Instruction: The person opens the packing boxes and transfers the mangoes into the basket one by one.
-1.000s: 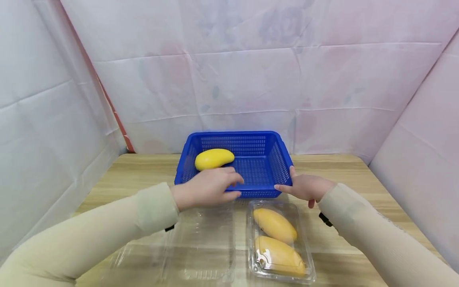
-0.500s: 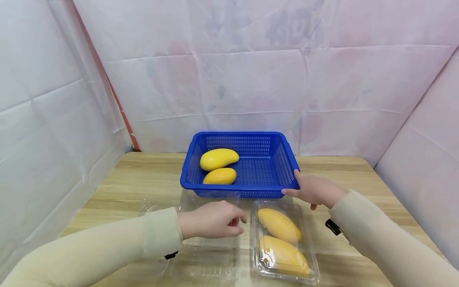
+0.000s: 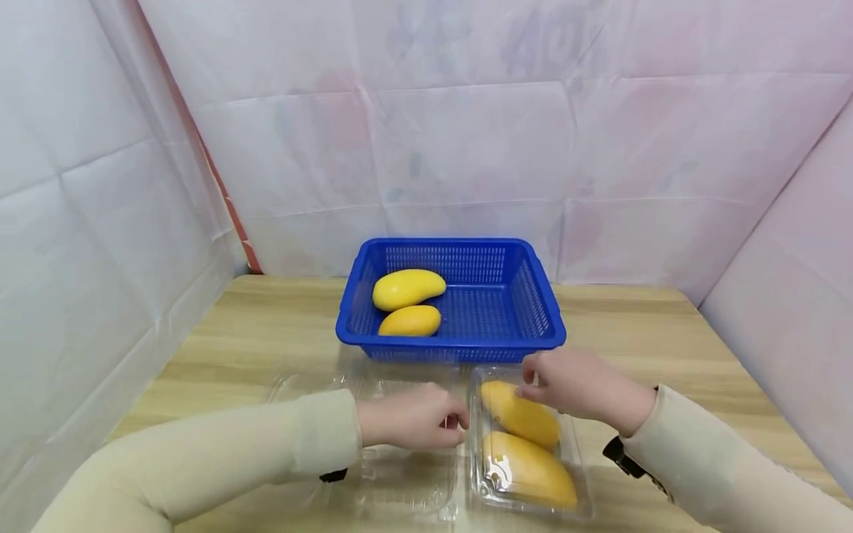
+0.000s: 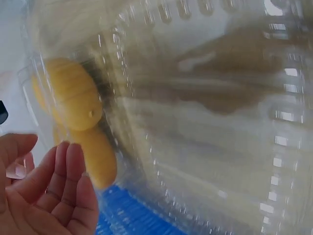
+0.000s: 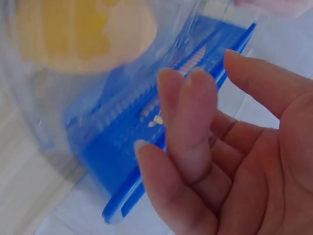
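My left hand [image 3: 415, 417] is over an open, empty clear plastic clamshell box [image 3: 406, 492], its fingers loosely bent with nothing in them. In the left wrist view the fingers [image 4: 76, 166] overlap the clear plastic. My right hand [image 3: 583, 385] hovers over the far right part of a second clear box [image 3: 583, 492], which has a mango [image 3: 520, 414] and another mango [image 3: 529, 470] inside. In the right wrist view its fingers [image 5: 200, 112] are spread apart and hold nothing. Behind both boxes stands a blue plastic basket [image 3: 473, 348].
Inside the basket's left side lie a bright yellow mango [image 3: 408, 289] and a smaller mango [image 3: 411, 320]. The wood-grain table [image 3: 623, 311] is walled by pale cloth [image 3: 466, 148] at the back and both sides.
My left hand has left a mango in the basket and come back over the open box. My right hand has let go of the basket's corner and moved over the mango-filled box.
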Demonstrator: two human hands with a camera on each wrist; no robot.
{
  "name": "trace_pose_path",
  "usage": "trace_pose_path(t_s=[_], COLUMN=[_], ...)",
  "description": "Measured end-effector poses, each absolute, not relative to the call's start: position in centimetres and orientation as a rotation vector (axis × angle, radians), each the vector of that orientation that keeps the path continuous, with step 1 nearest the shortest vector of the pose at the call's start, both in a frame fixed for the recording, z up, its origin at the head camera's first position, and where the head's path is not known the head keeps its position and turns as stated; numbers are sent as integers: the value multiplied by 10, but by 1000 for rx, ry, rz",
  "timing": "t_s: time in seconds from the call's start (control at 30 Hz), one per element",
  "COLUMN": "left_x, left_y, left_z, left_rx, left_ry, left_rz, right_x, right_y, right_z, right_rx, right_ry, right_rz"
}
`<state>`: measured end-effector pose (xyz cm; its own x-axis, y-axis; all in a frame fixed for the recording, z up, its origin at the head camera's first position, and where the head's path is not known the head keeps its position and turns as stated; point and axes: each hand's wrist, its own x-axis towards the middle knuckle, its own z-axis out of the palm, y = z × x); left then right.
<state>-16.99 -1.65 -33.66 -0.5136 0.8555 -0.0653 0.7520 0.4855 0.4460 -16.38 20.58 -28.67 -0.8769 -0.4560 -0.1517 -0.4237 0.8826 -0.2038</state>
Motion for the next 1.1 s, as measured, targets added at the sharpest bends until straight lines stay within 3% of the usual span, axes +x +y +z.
trace_pose_path(t_s=[0.67,0.97,1.1], left_x=[-167,-164,-161], left_y=[-6,-5,-4], left_z=[-343,-351,-358], left_rx=[990,483,378], left_ry=[2450,2054,1936], left_rz=[594,1180,1352], right_x=[-154,-154,-153], right_y=[211,212,212], right_z=[-297,-300,-302], right_rx=[-461,-487,-488], right_ry=[2697,2667,2663], right_rz=[-330,-372,-372])
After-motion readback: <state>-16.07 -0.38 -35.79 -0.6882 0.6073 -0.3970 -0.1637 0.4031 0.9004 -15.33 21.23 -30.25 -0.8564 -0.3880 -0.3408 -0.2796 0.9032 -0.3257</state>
